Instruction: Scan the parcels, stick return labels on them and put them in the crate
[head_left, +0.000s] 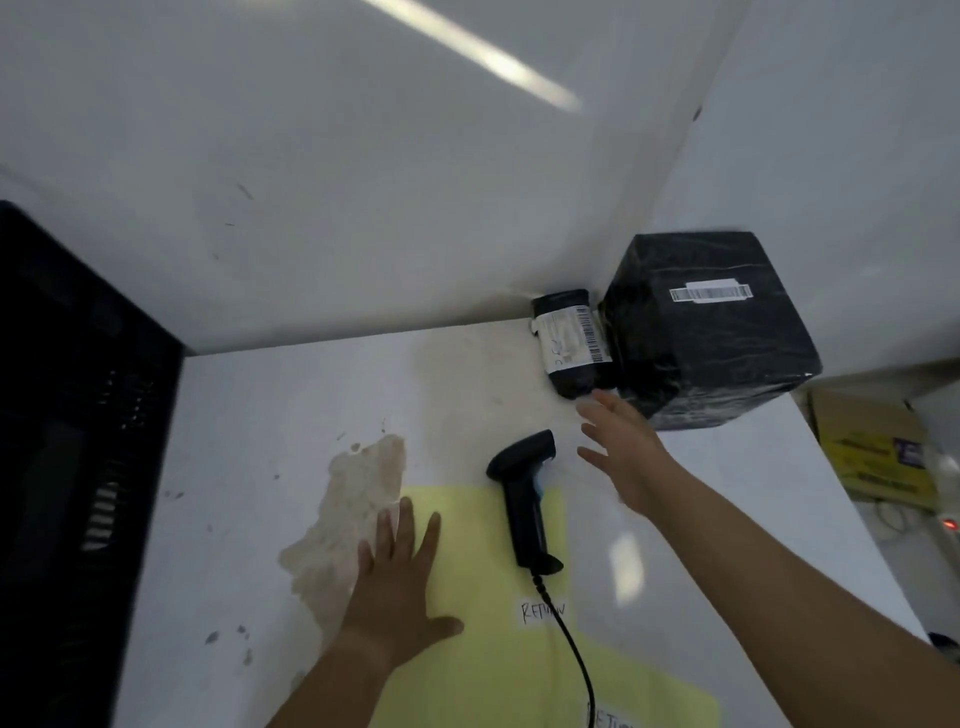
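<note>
Stretching toward the back corner, your right hand is open with fingers spread and holds nothing; its fingertips are just short of the near end of the small parcel. Your left hand lies flat, fingers straight, on the left edge of the yellow sheet, also holding nothing. The scanner lies on the sheet just beside your right wrist, and its cable runs back past a white return label. The small parcel lies barcode up, pressed against the big parcel and close to the wall. The crate stands well apart at the table's left end. Neither parcel looks to have a return label yet, so you seem to be at the pick-up for scanning. Watch three things: drawing your arm back could knock the scanner or snag its cable; the glossy wrap may slip from a loose grip; and dragging the small parcel out could shift the big one, which sits near the table's right edge.
</note>
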